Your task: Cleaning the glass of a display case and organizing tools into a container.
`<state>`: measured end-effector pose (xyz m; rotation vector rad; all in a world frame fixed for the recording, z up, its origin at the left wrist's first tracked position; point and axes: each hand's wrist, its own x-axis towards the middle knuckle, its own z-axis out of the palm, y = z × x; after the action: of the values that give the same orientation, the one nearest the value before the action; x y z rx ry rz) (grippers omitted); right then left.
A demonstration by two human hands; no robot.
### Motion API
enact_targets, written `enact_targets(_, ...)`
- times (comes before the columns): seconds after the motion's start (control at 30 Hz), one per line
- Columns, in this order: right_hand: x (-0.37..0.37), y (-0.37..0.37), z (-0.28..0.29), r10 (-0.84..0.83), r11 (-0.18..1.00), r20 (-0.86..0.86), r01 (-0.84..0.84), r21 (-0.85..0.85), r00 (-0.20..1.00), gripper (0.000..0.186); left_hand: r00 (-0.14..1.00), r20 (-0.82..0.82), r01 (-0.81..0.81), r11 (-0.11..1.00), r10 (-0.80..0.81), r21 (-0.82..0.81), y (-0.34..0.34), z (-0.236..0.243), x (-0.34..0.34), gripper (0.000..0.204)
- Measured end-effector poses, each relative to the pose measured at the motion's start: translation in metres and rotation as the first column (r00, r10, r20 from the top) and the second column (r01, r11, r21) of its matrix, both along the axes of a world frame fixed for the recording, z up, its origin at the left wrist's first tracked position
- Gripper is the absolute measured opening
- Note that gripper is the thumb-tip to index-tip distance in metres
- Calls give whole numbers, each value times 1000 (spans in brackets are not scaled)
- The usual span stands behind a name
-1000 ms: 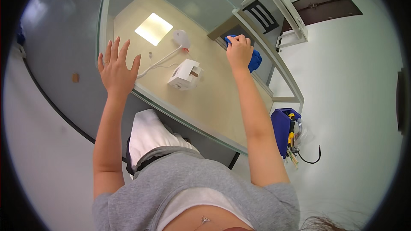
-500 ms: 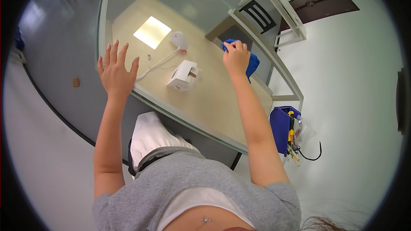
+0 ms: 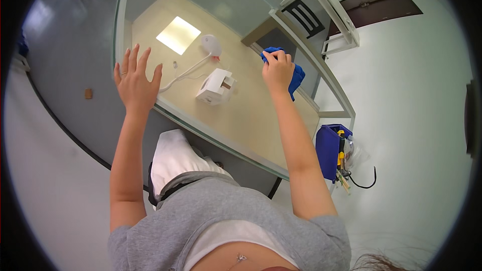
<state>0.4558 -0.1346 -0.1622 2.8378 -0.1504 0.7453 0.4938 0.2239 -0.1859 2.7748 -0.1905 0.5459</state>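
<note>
Near the pale tabletop's (image 3: 248,128) right edge, pinches a blue cloth (image 3: 296,78) with the right hand (image 3: 278,73); spreads the left hand (image 3: 135,84) beside a long-stemmed white device (image 3: 211,45), could jolt it by catching its stem.

Bright, even light leaves a square of glare (image 3: 178,35) on the table (image 3: 256,125) and a softer sheen on the floor (image 3: 60,60). Straight edges bow toward the rim (itself gone black), while the middle looks fairly sharp.
</note>
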Motion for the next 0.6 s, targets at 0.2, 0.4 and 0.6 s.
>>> enact_targets(0.2, 23, -12, 5, -58, 998, 73, 56, 31, 996, 20, 999, -45, -3, 1000, 4, 12, -4, 7, -1, 44)
enact_targets(0.4, 11, 2, -1, 17, 1000, 32, -17, -1, 999, 22, 1000, 3, -11, 1000, 11, 4, 2, 0, -1, 42)
enact_targets(0.6, 33, -14, 1, -93, 995, 80, 89, 43, 992, 17, 999, -46, -11, 999, 12, 33, -4, 4, 0, 44)
